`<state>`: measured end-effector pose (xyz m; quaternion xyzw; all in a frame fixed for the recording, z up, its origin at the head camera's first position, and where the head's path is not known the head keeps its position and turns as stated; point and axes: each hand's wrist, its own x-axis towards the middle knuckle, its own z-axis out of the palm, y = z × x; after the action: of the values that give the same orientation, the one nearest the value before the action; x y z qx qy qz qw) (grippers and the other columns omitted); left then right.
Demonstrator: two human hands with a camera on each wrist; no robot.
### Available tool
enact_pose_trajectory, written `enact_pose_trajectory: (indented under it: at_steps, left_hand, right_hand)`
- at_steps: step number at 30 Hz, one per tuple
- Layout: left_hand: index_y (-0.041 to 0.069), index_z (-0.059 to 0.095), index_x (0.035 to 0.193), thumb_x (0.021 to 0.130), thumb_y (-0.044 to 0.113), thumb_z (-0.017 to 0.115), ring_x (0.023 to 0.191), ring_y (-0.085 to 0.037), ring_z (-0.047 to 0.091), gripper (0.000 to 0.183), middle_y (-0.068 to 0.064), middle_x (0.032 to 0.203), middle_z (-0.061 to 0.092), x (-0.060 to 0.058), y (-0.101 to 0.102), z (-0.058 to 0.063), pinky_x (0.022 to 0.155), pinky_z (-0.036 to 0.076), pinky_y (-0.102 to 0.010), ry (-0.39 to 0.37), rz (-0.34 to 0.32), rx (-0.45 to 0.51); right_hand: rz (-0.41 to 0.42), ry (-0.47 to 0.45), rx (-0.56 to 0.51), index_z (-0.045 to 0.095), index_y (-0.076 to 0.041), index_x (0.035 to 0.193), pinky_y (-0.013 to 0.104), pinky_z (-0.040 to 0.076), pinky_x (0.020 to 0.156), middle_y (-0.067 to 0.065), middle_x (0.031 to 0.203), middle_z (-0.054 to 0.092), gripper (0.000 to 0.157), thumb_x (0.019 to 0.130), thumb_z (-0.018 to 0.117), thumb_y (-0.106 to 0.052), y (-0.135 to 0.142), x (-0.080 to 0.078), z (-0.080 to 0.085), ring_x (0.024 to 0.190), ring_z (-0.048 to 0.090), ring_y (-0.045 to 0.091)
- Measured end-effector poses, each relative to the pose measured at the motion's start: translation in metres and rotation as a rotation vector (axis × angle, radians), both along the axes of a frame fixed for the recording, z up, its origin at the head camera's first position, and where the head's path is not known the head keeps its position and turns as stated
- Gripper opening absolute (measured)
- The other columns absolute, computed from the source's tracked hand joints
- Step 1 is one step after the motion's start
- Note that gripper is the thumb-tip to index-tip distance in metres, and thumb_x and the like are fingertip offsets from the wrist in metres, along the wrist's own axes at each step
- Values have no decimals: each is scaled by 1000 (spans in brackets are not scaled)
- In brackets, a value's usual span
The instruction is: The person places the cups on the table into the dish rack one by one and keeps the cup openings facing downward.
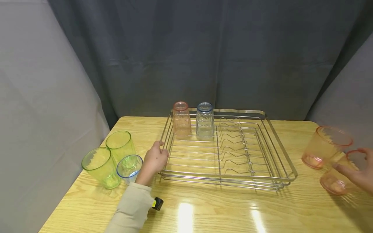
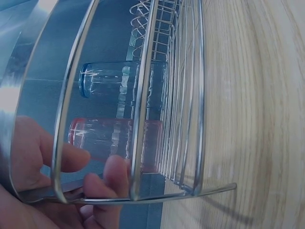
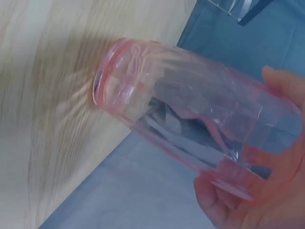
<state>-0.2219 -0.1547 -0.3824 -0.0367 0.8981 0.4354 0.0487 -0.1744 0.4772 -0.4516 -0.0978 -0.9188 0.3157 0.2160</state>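
Note:
At the near left corner of a metal wire dish rack [image 1: 227,176], my left hand [image 1: 155,159] grips the side rim. The left wrist view shows its fingers [image 2: 116,174] curled around the wires. Inside the rack, a pink tumbler [image 1: 182,121] and a blue tumbler [image 1: 205,123] stand upside down at the back left. Far to the right, my right hand [image 1: 361,174] holds an orange-pink tumbler [image 1: 337,185] near its rim, thumb on one side and fingers on the other. Its base is close to the tabletop in the right wrist view.
Another orange tumbler [image 1: 314,149] stands upright just behind the held one. Left of the rack are two green tumblers [image 1: 119,147] and a blue-rimmed tumbler [image 1: 129,166], partly behind my left forearm. A dark curtain [image 1: 204,64] hangs behind the wooden table [image 1: 221,210].

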Motion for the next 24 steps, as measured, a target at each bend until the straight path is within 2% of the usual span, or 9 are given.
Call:
enact_pose_trajectory:
  at_steps: [2,4,7,13,24]
  left_hand:
    - [4,32,150,104,24,36,61,-17,60,50,-16,105,68,0,1,0,52,42,-28,-1,-8,5]
    - [4,31,150,104,24,36,61,-18,60,51,-16,105,68,0,2,0,51,42,-27,-2,-12,11]
    - [3,31,150,104,23,37,64,-18,62,51,-16,108,67,1,1,0,52,42,-27,-5,-13,15]
    - [2,29,151,105,23,38,66,-18,62,51,-18,113,66,2,-6,2,53,44,-28,-2,-21,10]
    - [0,31,149,105,23,39,62,-19,61,50,-15,104,66,3,-1,-1,51,41,-27,16,-30,19]
  right_hand:
    - [25,-42,-4,14,6,154,85,14,102,51,149,5,88,94,62,-37,-35,20,33,136,6,72]
    - [24,-96,17,6,20,147,84,11,103,53,148,2,93,97,57,-39,-57,31,58,136,3,72]
    - [-17,-161,101,8,21,146,84,14,103,54,146,4,91,97,55,-40,-65,35,71,135,5,72]
    - [-86,-286,213,10,17,148,82,19,98,56,142,5,97,96,54,-51,-64,32,75,133,8,71]
    - [-125,-301,245,9,13,151,78,22,97,53,144,7,97,95,53,-53,-60,38,76,132,12,69]
